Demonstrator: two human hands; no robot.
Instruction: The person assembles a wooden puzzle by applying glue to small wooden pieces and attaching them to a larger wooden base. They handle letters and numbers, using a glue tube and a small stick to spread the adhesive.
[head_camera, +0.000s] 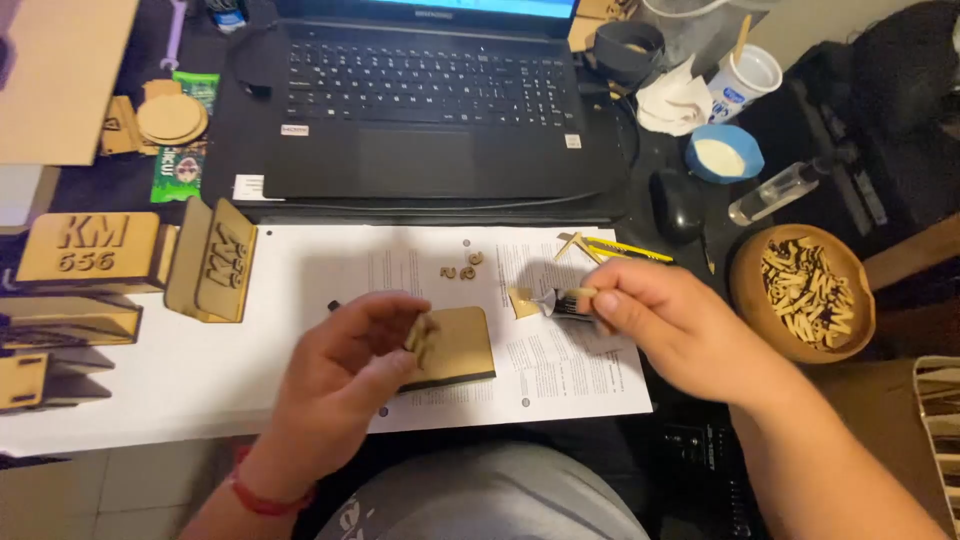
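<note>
Over paper, hands (345, 355) pinching pieces (421, 335).

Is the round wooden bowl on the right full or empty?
Partly full: the round wooden bowl holds a heap of small pale wooden cut-out pieces, with bare bowl floor showing beside them.

Both of the person's forearms are bare, with no sleeves showing anywhere along them. The left hand (345, 365) wears no ring or glove; just behind it, at the wrist, sits a thin red band (262, 497), a plain cord or bracelet that wraps snugly round. The right hand (665, 325) is bare too, with no watch, band or ring on it, and its fingers (612, 300) have short nails. Below the red band, between the two forearms, a rounded stretch of grey cloth (490, 495) covers the person's lap or trunk; a pale printed mark shows at its left edge, too cut off to make out.
</note>
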